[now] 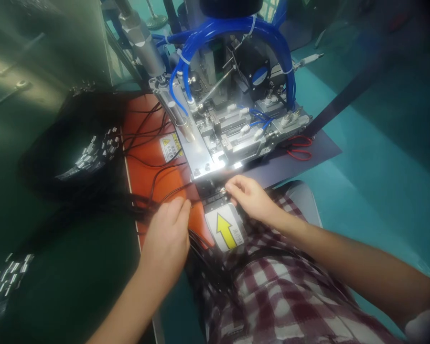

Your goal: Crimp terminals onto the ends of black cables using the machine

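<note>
My left hand (169, 230) is closed around thin black cable at the near edge of the orange board (172, 181). My right hand (250, 195) pinches a small metallic piece, apparently a cable connector (223, 190), at the front of the machine. Beneath the fingers lies a dark feed track (214, 197), partly hidden by my right hand. A white plate with a yellow arrow (226, 228) sits just below it. The metal press machine (215, 138) stands right behind both hands.
Bundles of black cables with shiny metal ends (96, 155) lie on the left, with more metal ends (10, 277) nearer me. Thick blue air hoses (229, 26) arch over the machine. A red cord loop (301, 148) hangs at its right. A warning label (170, 147) is on the board.
</note>
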A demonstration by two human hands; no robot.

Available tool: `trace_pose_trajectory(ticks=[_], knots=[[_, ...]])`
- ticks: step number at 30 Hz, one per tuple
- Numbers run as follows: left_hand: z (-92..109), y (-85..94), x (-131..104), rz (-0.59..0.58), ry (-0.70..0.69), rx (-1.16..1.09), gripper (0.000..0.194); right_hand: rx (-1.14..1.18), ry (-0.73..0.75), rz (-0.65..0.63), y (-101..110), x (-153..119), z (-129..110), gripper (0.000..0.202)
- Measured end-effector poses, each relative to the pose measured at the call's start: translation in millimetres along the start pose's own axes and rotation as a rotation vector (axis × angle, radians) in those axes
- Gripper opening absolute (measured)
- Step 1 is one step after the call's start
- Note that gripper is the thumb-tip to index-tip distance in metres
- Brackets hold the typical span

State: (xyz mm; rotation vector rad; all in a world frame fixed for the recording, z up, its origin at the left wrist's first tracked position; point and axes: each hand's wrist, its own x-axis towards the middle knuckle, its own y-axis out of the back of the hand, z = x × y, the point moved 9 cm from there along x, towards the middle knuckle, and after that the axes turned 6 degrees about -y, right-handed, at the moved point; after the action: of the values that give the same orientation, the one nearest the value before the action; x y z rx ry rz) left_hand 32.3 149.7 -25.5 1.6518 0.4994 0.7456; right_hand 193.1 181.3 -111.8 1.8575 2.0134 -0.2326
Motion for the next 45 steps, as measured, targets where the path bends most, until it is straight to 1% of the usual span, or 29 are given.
trace_pose_trajectory(ticks=[2,5,7,10,12,13,15,17,18,20,22,25,28,30,32,37,41,45], knots=[[4,-1.1,-4,0.007,0.078,-0.063,0.035,0.012,0.007,0.001,0,0,0,0.019],[6,-2.1,-10,0.072,0.147,-0.09,0.04,0.045,0.003,0.0,0,0,-1,0.018],[7,-2.9,-13,0.115,0.149,-0.081,0.041,0.076,-0.012,-0.005,1,0,-1,0.019],[7,-5.4,-14,0.131,0.138,-0.079,0.042,0.106,-0.028,-0.015,4,-2,-2,0.023],[6,-5.6,-14,0.13,0.136,-0.075,0.044,0.091,-0.015,0.007,7,-5,-4,0.021],[6,-5.2,-14,0.131,0.137,-0.075,0.044,0.056,0.015,0.036,9,-8,-7,0.018],[6,-4.5,-13,0.134,0.139,-0.081,0.041,-0.067,0.145,0.126,15,-18,-19,0.015],[7,-3.9,-13,0.142,0.139,-0.089,0.037,-0.231,0.312,0.195,16,-32,-35,0.019],[7,-3.7,-13,0.146,0.136,-0.092,0.036,-0.313,0.378,0.206,14,-37,-40,0.021],[7,-3.4,-12,0.157,0.131,-0.091,0.033,-0.463,0.463,0.209,9,-45,-46,0.025],[7,-3.4,-12,0.164,0.13,-0.091,0.033,-0.627,0.541,0.23,6,-48,-51,0.028],[6,-4.4,-12,0.164,0.131,-0.093,0.033,-0.9,0.712,0.254,0,-53,-62,0.029],[6,-4.5,-12,0.17,0.122,-0.093,0.033,-1.063,0.829,0.234,-5,-55,-70,0.028],[7,-4.1,-12,0.176,0.117,-0.082,0.033,-1.111,0.829,0.222,-6,-54,-75,0.027],[9,-3.5,-12,0.177,0.112,-0.068,0.033,-1.169,0.796,0.2,-9,-53,-78,0.027],[10,1.5,-11,0.21,0.096,-0.069,0.03,-1.281,0.761,0.104,-19,-51,-79,0.028],[4,2.4,-13,0.243,0.118,-0.149,0.025,-1.288,0.748,0.096,-17,-49,-76,0.03],[0,2.3,-15,0.274,0.149,-0.194,0.024,-1.289,0.741,0.103,-15,-49,-72,0.03]])
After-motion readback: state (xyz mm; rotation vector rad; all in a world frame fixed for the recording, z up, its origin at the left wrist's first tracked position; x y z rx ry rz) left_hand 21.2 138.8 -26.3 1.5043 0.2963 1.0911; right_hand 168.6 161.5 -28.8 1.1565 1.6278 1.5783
